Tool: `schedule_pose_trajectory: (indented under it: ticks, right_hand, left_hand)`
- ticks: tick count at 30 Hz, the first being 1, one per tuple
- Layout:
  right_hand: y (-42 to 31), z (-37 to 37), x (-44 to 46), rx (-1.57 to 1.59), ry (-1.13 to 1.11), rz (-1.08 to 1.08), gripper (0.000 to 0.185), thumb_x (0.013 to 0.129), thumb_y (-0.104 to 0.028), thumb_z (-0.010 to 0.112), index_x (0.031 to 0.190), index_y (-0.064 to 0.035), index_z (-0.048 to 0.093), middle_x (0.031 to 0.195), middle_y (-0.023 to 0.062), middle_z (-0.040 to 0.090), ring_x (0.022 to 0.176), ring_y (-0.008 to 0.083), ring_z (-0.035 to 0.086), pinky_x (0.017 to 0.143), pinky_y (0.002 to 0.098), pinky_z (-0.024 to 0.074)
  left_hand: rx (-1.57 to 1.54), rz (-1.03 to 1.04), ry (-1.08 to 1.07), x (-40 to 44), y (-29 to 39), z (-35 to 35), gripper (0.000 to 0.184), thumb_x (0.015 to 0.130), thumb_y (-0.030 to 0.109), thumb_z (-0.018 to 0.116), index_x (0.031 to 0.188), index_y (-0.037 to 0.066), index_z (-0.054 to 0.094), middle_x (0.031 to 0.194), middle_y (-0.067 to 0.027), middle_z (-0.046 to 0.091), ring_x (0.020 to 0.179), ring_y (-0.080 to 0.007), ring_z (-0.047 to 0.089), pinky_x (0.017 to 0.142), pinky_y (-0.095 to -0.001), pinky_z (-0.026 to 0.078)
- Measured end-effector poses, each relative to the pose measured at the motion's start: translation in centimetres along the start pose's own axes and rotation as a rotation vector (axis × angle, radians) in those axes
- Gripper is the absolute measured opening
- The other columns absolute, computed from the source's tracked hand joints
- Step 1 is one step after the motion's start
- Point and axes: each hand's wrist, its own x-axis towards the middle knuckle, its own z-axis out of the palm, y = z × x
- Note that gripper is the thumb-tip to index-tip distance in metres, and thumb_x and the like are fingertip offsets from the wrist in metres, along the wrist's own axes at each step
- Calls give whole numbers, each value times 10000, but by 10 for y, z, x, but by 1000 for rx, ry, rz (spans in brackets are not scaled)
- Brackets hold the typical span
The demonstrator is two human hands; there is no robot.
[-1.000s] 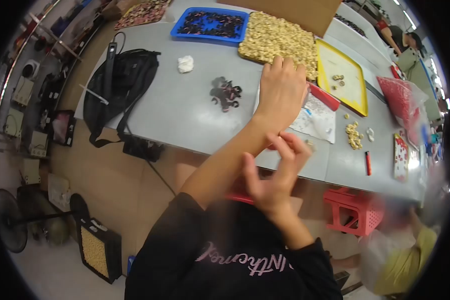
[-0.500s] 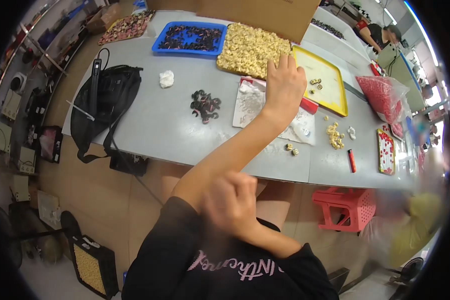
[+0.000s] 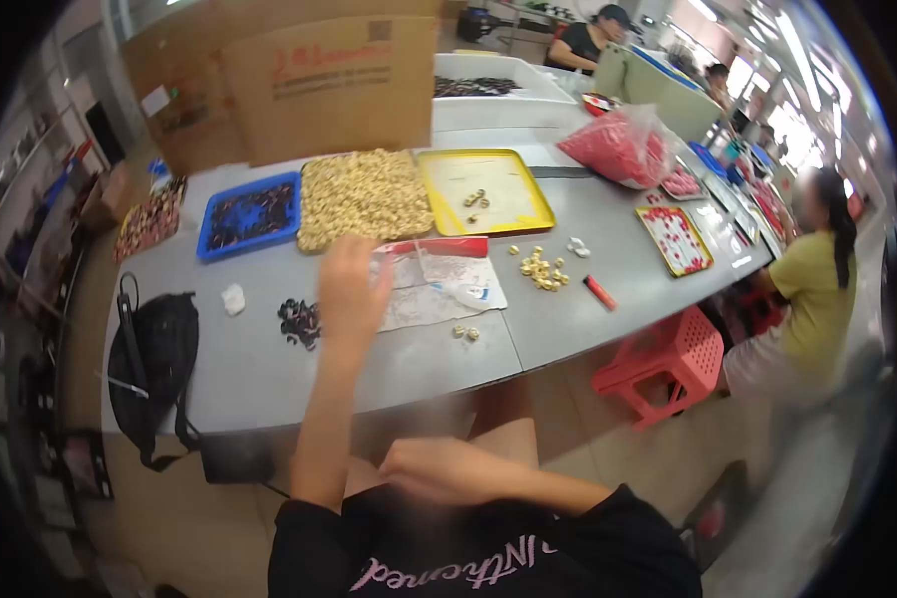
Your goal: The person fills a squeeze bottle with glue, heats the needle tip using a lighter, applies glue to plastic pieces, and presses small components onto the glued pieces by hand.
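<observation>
My left hand (image 3: 352, 294) is stretched over the table, back upward, in front of the tray of small pale-yellow pieces (image 3: 364, 199). Its fingers are smeared by motion and partly hidden. Under and beside it lie a white, smudged sheet (image 3: 424, 299) with a red strip (image 3: 439, 246) at its far edge, and a heap of dark curved pieces (image 3: 297, 321). Close to my body, below the table edge, my right hand (image 3: 434, 468) is closed, its fingers curled in; what they hold, if anything, is hidden. Two small gold-coloured pieces (image 3: 465, 333) sit near the table's front edge.
A blue tray (image 3: 209, 244) of dark pieces and a yellow-rimmed tray (image 3: 543, 214) stand at the back. Right are gold pieces (image 3: 543, 271), a red stick (image 3: 600, 292) and a pink stool (image 3: 668, 364). A black bag (image 3: 154, 359) lies left. A person in yellow (image 3: 817, 289) sits right.
The view has swung up and to the right. My left hand has moved back from the far trays toward the sheet's left side. My right hand stays closed near my body.
</observation>
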Motion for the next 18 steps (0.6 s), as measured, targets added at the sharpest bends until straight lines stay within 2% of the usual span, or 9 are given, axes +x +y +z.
schedule_pose_trajectory:
  ticks: [2,5,8,11,12,15,18]
  right_hand:
    - [-11,-25,-5,-112,176,-66,125,822,-69,557,941,-34,540,850,121,526,806,304,538,703,375,442]
    - [-6,-47,-16,-236,387,-33,105,869,-105,516,881,-19,575,837,130,553,811,290,540,706,367,438]
    - [0,-56,-26,-122,637,191,160,890,-143,506,880,-2,582,836,137,569,802,297,550,705,353,443]
    - [4,-39,-41,-87,774,307,178,891,-164,519,898,5,576,842,140,584,788,289,566,699,343,447]
    - [8,-28,-49,-341,796,223,187,889,-171,527,904,10,572,841,144,589,773,271,578,692,335,451]
    - [-9,-19,-63,-246,770,418,179,888,-162,525,898,9,575,838,142,593,778,251,577,699,334,450]
    - [18,-3,-82,-320,813,339,178,886,-163,521,893,4,581,832,128,602,786,246,572,718,327,452]
  left_hand:
    - [17,-85,53,-30,-27,-19,261,753,96,630,991,3,575,1029,-156,552,989,-331,509,864,-400,409]
    - [176,-213,1,-75,-64,-41,333,797,121,613,1103,6,553,1164,-173,510,1106,-342,459,942,-406,369]
    - [203,-255,-81,-104,-81,-43,357,836,150,582,1165,18,536,1234,-190,465,1163,-355,414,980,-422,332]
    - [146,-249,-103,-110,-97,-43,363,840,152,581,1175,19,532,1243,-199,455,1177,-355,396,983,-426,325]
    - [127,-249,-112,-110,-98,-38,364,840,152,582,1175,19,532,1244,-200,453,1181,-354,391,982,-427,323]
    - [149,-242,-14,-105,-77,-44,342,839,149,585,1149,11,543,1226,-197,468,1171,-355,391,973,-423,328]
    - [176,-201,49,-106,-78,-47,318,833,152,594,1107,-4,549,1223,-196,469,1155,-350,397,966,-419,333]
